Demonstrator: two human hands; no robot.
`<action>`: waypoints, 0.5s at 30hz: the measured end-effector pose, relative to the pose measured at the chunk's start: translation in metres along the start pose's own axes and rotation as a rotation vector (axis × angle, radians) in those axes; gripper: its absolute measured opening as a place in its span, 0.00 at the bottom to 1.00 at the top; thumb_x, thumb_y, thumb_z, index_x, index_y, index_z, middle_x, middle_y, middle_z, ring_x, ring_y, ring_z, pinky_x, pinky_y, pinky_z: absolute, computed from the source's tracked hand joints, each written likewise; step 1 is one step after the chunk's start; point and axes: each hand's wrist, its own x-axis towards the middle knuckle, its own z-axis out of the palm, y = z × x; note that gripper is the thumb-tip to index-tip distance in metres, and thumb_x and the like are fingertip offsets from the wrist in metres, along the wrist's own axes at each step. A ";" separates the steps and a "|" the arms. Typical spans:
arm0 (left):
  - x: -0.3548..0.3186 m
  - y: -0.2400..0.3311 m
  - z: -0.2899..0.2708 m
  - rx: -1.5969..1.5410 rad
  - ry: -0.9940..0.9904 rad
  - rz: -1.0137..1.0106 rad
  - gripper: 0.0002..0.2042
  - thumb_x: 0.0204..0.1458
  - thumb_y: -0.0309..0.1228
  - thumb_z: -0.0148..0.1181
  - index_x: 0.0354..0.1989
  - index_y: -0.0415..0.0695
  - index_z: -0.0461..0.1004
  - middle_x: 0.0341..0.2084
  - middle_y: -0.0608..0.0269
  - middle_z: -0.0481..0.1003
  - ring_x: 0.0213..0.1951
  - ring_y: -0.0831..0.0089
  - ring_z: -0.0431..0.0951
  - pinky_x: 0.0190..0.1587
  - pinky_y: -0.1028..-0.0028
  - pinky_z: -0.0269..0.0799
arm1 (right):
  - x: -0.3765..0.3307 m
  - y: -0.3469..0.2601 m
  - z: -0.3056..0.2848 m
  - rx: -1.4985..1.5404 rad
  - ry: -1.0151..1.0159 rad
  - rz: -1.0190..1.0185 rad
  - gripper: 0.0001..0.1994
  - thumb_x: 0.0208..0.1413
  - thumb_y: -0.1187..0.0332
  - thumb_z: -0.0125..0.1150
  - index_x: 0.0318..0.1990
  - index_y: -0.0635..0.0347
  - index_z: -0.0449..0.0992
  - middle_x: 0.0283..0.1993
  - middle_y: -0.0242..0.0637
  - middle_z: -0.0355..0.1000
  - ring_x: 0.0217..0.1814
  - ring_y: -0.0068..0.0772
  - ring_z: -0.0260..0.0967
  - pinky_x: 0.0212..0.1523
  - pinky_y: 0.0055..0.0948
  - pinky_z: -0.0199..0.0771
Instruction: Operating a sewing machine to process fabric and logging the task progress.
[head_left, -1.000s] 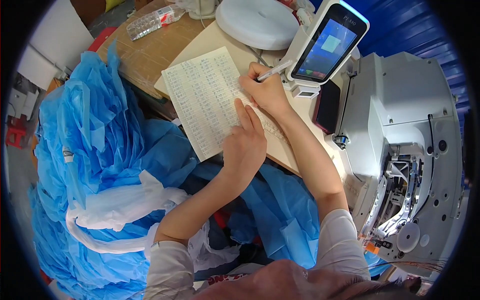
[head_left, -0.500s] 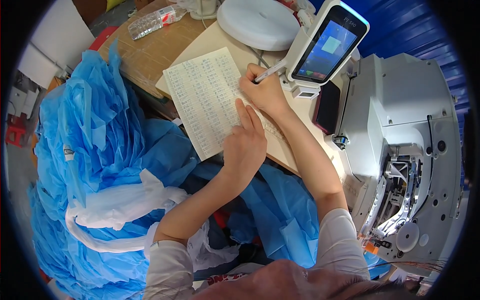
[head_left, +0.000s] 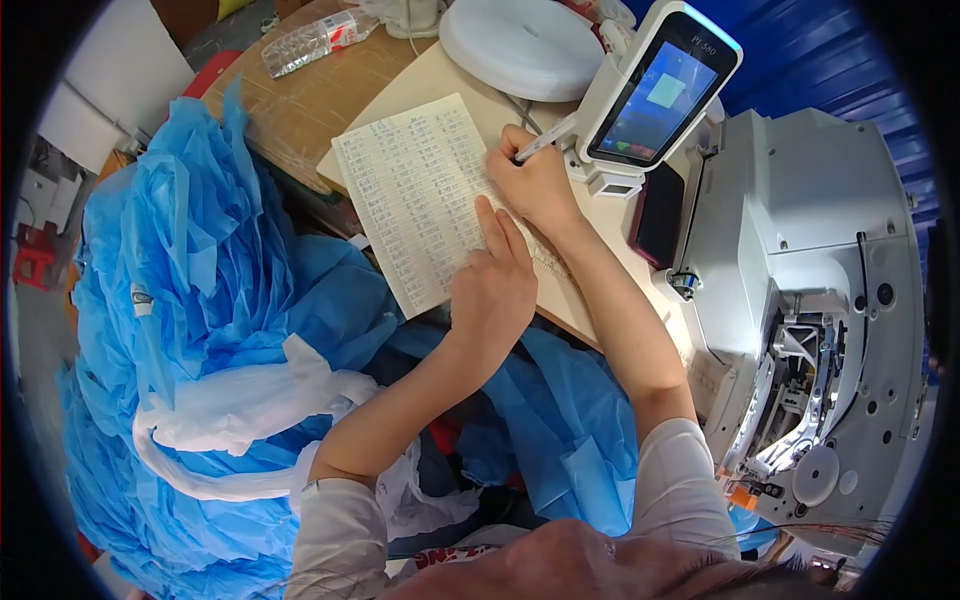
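Note:
A notebook (head_left: 415, 200) with lined pages and columns of handwriting lies open on the pale tabletop. My right hand (head_left: 532, 180) is closed round a white pen (head_left: 546, 140) at the page's upper right edge; the pen's tip is hidden behind my fingers. Over the lower right of the page rests my left hand (head_left: 495, 285), with two fingers stretched out against the paper and the others curled under. Nothing shows in its grip.
A sewing machine (head_left: 830, 190) stands at right, with a lit control screen (head_left: 655, 90) and a dark phone (head_left: 658, 215) beside it. A white round reel (head_left: 520, 45) and a plastic bottle (head_left: 318, 42) lie at the back. Blue sheet material (head_left: 190, 240) heaps up at left.
The whole view has shifted very slightly. My right hand still grips the pen at the page edge, and my left hand stays on the page.

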 end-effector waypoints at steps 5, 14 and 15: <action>0.000 0.000 0.001 0.003 -0.020 -0.010 0.24 0.42 0.29 0.51 0.50 0.29 0.67 0.52 0.33 0.64 0.16 0.78 0.70 0.14 0.80 0.65 | 0.000 0.011 0.000 0.115 0.049 -0.069 0.09 0.47 0.69 0.58 0.22 0.62 0.67 0.17 0.35 0.63 0.20 0.26 0.59 0.23 0.29 0.59; 0.013 -0.010 0.007 -0.364 0.007 -0.056 0.22 0.42 0.29 0.53 0.44 0.25 0.67 0.52 0.27 0.61 0.28 0.63 0.77 0.25 0.68 0.72 | -0.002 0.007 -0.025 -0.519 0.159 -0.473 0.15 0.51 0.80 0.48 0.45 0.57 0.74 0.46 0.42 0.72 0.48 0.45 0.68 0.50 0.36 0.67; 0.010 -0.017 -0.003 -0.325 0.007 -0.008 0.21 0.42 0.30 0.53 0.43 0.26 0.67 0.51 0.27 0.62 0.31 0.61 0.77 0.29 0.67 0.72 | -0.004 0.006 -0.024 -0.536 0.072 -0.444 0.18 0.50 0.82 0.46 0.47 0.57 0.73 0.48 0.44 0.71 0.51 0.47 0.66 0.52 0.36 0.65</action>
